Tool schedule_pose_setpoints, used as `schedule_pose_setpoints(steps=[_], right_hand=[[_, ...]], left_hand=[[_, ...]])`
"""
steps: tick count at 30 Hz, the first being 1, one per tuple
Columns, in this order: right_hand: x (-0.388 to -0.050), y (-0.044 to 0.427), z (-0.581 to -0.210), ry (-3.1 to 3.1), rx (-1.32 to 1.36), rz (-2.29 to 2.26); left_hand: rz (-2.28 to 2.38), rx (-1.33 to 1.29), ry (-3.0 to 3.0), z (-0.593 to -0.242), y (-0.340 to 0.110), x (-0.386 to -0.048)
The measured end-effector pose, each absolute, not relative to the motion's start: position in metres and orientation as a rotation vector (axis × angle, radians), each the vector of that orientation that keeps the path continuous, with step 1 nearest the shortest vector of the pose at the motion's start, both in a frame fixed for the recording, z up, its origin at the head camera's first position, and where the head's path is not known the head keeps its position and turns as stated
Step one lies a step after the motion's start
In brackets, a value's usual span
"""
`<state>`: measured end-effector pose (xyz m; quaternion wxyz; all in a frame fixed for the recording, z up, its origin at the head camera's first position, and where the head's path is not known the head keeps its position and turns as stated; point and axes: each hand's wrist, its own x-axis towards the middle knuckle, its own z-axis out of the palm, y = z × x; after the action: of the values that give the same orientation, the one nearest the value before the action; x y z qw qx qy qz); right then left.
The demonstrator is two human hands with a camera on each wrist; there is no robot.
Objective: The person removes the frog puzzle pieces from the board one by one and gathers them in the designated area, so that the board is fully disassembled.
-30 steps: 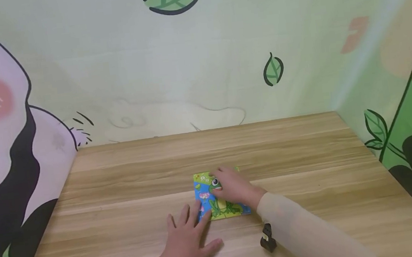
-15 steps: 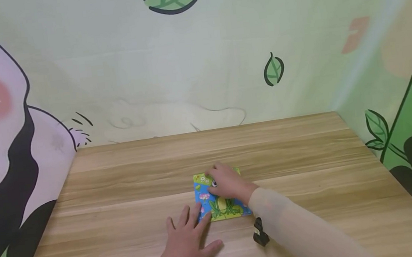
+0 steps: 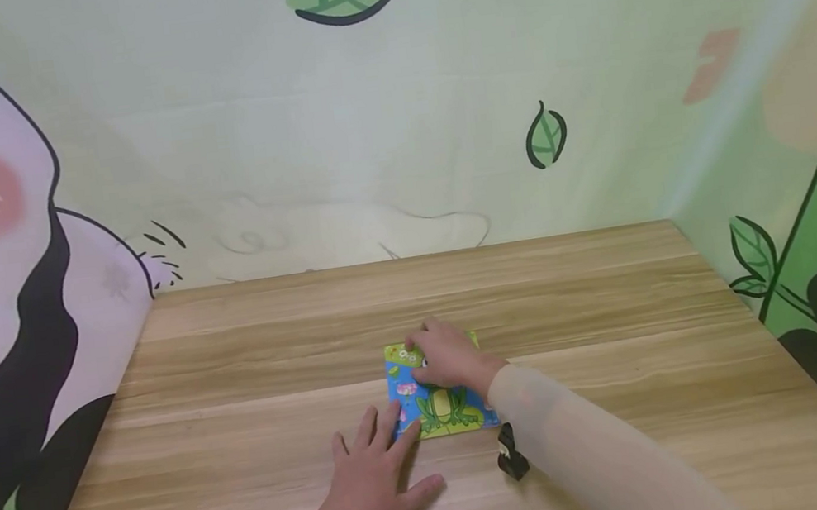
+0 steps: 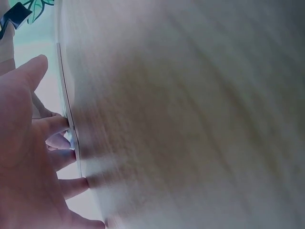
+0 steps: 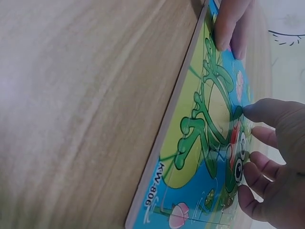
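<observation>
Out on the middle of the bench [image 3: 239, 348], the frog board [image 3: 443, 409] lies flat: your left hand [image 3: 371, 487] is spread, fingertips on its seven-o'clock corner; your right hand [image 3: 449, 359] arches over the upper half, thumb and fingers apart and touching it, no pinch showing. Looks like pressing, so pin that corner and push straight down, evenly, or it may skid. The printed head points to twelve, feet to six; near square, no long axis stands out.

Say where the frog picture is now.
In the head view, the frog picture lies on the table, below centre, under the right hand, with the left hand at its lower left corner.
</observation>
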<state>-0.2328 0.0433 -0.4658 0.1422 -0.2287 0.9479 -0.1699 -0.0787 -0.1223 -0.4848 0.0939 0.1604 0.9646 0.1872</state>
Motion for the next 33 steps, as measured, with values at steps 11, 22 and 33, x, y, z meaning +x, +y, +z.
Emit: schedule_pose_setpoints(steps=[11, 22, 33], right_hand=[[-0.2370, 0.0412, -0.4631, 2.703, -0.671, -0.441], [-0.2387, 0.0436, -0.4676, 2.681, -0.655, -0.503], [-0.2385, 0.0452, -0.4728, 2.682, -0.706, -0.539]], left_hand=[[0.545, 0.471, 2.869, -0.4841, -0.1227, -0.0790], [0.492, 0.481, 2.896, -0.4871, -0.1210, -0.0794], [0.490, 0.470, 2.903, -0.4876, -0.1204, -0.0785]])
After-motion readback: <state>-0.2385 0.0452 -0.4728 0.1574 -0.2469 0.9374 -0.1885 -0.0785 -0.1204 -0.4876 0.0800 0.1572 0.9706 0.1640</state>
